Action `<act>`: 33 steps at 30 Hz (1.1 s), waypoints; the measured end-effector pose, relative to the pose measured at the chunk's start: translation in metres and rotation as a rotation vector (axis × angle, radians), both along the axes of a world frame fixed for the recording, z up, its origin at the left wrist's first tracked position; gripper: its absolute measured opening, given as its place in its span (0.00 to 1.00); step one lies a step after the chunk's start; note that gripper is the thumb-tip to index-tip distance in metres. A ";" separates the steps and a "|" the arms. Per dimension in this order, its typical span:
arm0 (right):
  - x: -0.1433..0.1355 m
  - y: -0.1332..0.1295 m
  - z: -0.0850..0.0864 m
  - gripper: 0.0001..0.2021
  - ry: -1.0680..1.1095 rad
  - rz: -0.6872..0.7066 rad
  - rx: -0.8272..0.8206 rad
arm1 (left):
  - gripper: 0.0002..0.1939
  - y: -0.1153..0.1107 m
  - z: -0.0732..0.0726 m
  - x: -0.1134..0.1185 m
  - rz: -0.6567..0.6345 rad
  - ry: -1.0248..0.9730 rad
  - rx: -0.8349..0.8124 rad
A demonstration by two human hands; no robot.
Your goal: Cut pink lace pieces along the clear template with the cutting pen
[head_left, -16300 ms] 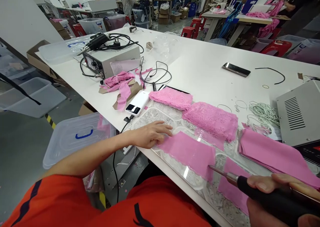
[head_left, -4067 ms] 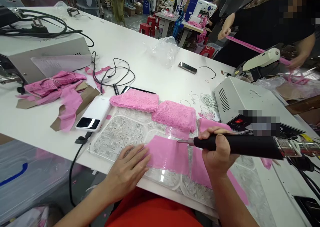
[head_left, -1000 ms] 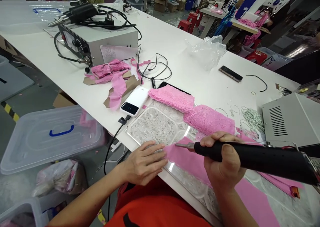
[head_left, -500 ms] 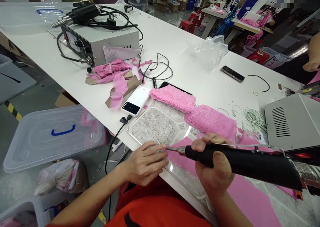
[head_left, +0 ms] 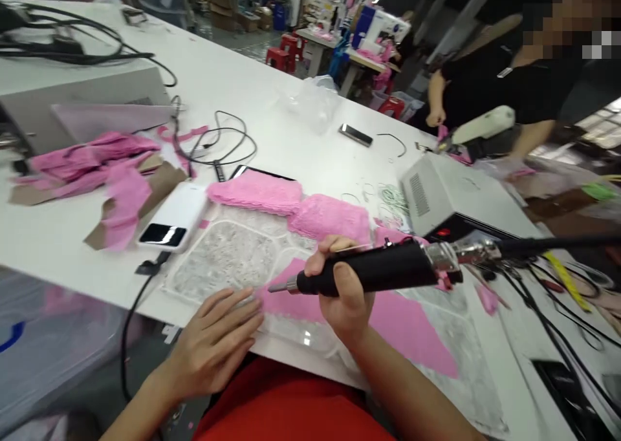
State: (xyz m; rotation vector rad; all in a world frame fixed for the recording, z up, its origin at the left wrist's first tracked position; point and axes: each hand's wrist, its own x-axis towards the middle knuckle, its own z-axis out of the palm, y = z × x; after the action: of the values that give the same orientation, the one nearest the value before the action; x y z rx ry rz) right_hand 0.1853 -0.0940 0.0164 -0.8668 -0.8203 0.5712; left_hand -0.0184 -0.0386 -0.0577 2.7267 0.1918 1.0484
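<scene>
Gripping a black handheld tool (head_left: 383,268), centre of frame: right hand (head_left: 345,292), fingers wrapped round the barrel, thumb along the near side. Tool nearly level, slim metal tip pointing left, just beside the left hand's fingertips; contact with the cloth cannot be told.

Left hand (head_left: 213,343), lower left of centre: laid flat, fingers extended, tips at the left edge of the pink fabric (head_left: 295,304).

Pink fabric: flat, lower centre, running rightward beneath tool and right hand; one piece or two, cannot tell. Underlay: clear moulded sheet (head_left: 223,257) on a white tabletop (head_left: 286,153).

Pink lace, two folded stacks, touching: left stack (head_left: 257,192), right stack (head_left: 332,218), both centre. White device (head_left: 187,205) with dark display, left of centre. Pink scraps (head_left: 126,198) with brown card, left. Phone (head_left: 356,135) and crumpled clear bag (head_left: 313,105), upper centre. Grey box (head_left: 97,98), upper left; second grey box (head_left: 451,189), right, pale green cord (head_left: 392,198) just beside it. Yellow strip (head_left: 568,280), far right. Co-worker's hand (head_left: 436,118), upper right, at pink material.
</scene>
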 end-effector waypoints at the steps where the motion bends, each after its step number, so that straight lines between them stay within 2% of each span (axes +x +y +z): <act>1: 0.009 -0.004 0.006 0.08 0.009 -0.048 0.015 | 0.18 0.000 0.001 0.002 -0.002 -0.008 -0.002; 5: 0.059 -0.037 0.026 0.05 -0.017 -0.257 0.011 | 0.19 -0.010 0.013 0.023 -0.024 -0.048 0.007; 7: 0.086 -0.058 0.026 0.05 -0.002 -0.397 0.025 | 0.18 -0.021 0.020 0.042 -0.045 -0.062 0.024; 10: 0.117 -0.084 0.018 0.06 0.048 -0.547 0.020 | 0.15 -0.038 0.024 0.079 -0.067 -0.038 0.035; 14: 0.132 -0.098 0.005 0.06 0.064 -0.584 0.021 | 0.14 -0.057 0.022 0.125 -0.108 0.020 0.049; 18: 0.132 -0.096 -0.002 0.06 0.049 -0.550 0.042 | 0.13 -0.068 0.017 0.154 -0.103 0.105 0.076; 22: 0.133 -0.090 -0.007 0.06 0.066 -0.526 0.057 | 0.13 -0.072 0.013 0.166 -0.076 0.192 0.103; 33: 0.131 -0.083 -0.013 0.09 0.067 -0.498 0.010 | 0.14 -0.072 0.014 0.167 -0.095 0.270 0.068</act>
State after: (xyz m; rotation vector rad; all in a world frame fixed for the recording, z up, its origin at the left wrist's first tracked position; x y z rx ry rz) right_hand 0.3168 -0.1769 0.0036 -0.9940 -0.5175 0.1562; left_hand 0.1483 -0.1101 -0.0438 2.8990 0.0678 0.6711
